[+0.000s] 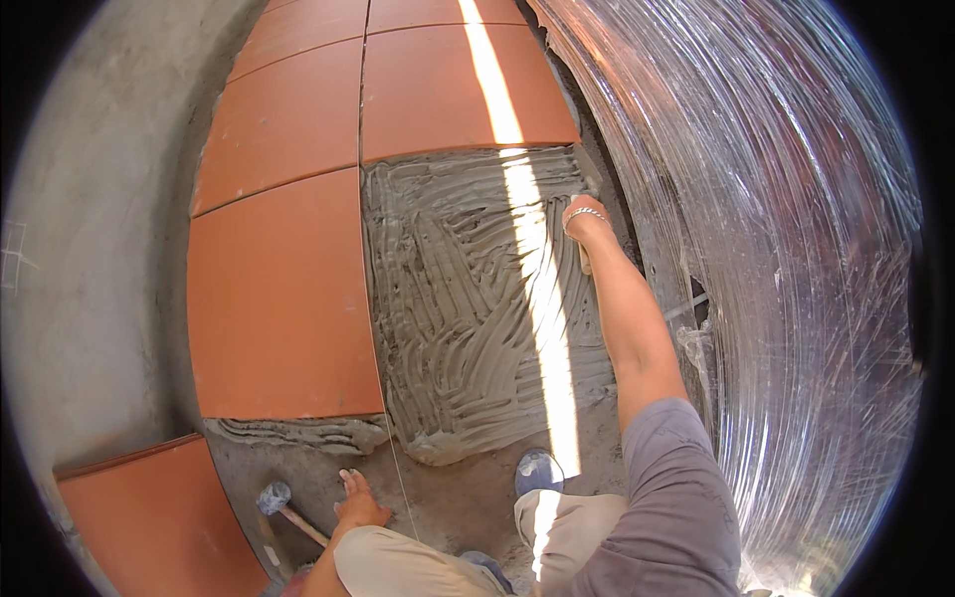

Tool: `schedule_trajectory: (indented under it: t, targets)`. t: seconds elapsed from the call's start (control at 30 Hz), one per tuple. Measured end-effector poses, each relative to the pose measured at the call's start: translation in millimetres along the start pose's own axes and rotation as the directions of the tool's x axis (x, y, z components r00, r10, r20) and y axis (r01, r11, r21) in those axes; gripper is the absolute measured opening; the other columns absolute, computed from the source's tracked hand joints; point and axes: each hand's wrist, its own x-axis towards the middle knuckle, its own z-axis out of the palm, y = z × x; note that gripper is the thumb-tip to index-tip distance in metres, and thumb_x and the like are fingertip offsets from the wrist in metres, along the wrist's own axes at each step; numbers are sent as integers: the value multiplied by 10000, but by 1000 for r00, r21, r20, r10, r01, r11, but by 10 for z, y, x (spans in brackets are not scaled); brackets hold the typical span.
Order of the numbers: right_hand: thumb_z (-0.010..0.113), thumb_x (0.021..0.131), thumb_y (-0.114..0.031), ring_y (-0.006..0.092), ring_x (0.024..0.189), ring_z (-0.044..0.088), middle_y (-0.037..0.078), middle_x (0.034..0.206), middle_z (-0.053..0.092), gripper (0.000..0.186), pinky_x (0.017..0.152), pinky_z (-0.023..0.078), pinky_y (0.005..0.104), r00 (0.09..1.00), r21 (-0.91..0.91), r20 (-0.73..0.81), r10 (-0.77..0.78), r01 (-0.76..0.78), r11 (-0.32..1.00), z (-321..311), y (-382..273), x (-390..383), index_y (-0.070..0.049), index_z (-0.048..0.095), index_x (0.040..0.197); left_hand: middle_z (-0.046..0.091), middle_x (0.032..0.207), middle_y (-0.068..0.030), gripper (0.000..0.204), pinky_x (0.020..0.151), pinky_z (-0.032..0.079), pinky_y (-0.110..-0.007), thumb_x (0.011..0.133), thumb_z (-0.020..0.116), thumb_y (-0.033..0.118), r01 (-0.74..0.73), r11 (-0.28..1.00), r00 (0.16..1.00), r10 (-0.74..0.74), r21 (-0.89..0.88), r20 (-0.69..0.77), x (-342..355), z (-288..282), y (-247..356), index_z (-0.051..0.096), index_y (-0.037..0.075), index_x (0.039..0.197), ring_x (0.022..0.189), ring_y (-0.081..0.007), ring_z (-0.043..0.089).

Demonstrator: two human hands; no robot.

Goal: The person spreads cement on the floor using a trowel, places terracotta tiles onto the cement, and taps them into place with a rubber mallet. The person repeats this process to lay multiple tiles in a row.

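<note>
Mortar (448,298) lies left of the right grip (579,207) — clenched on a tool handle (585,262); left grip (360,506) released.

No readable text, numbers or signs
Pale lines form a box-like mark (14,256) on the grey wall (109,199) at the far left, but no letter or number can be made out in it. The orange tiles (279,298), the mallet (274,497), the grey sleeve (652,497) and the shiny plastic wrapping (796,249) show nothing legible either.
</note>
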Motion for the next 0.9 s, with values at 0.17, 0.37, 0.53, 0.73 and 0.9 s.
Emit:
schedule_trajectory:
  t: [0.17, 0.37, 0.53, 0.73, 0.9]
  targets:
    - [543, 924, -133, 370, 1209, 592, 239, 1285, 611, 333, 983, 506, 435, 997, 62, -25, 74, -73, 995, 5, 29, 1, 15, 661, 1198, -77, 1627, -228, 1095, 1143, 272, -567, 819, 733, 324, 1, 1000, 1000, -1, 2, 4, -22, -16, 19, -6, -23, 1548, 1488, -336, 218]
    - [553, 921, -156, 367, 1204, 597, 238, 1273, 620, 322, 982, 505, 434, 987, 154, -118, 110, -92, 984, -17, 131, 80, 12, 676, 1168, -73, 1627, -230, 1093, 1137, 278, -574, 818, 732, 327, -14, 1000, 1000, 14, -8, 10, -36, -36, 0, -4, -14, 1551, 1493, -328, 205]
    - [538, 935, -244, 374, 1138, 631, 229, 1229, 647, 350, 925, 521, 437, 994, -143, -8, -106, 103, 984, 199, 22, -27, -2, 692, 1137, -49, 1625, -243, 1096, 1125, 276, -601, 801, 744, 331, -66, 997, 997, 64, -29, -46, -8, 49, -90, 20, -17, 1546, 1503, -344, 153]
    - [623, 844, -129, 331, 1078, 668, 201, 1092, 703, 289, 875, 556, 389, 753, -607, 256, -607, 614, 505, 705, -631, -497, -20, 708, 1098, -40, 1623, -252, 1103, 1120, 274, -610, 779, 745, 335, -89, 994, 995, 86, -55, -56, 74, 114, -153, 35, -12, 1548, 1505, -349, 144]
    - [622, 884, -135, 351, 1088, 667, 207, 1152, 687, 299, 886, 556, 408, 826, -239, 203, -526, 563, 791, 859, -1509, -962, -3, 682, 1146, -45, 1625, -246, 1092, 1128, 257, -609, 772, 746, 314, -73, 994, 997, 70, -80, -37, 28, 67, -131, 52, -10, 1551, 1506, -345, 141]
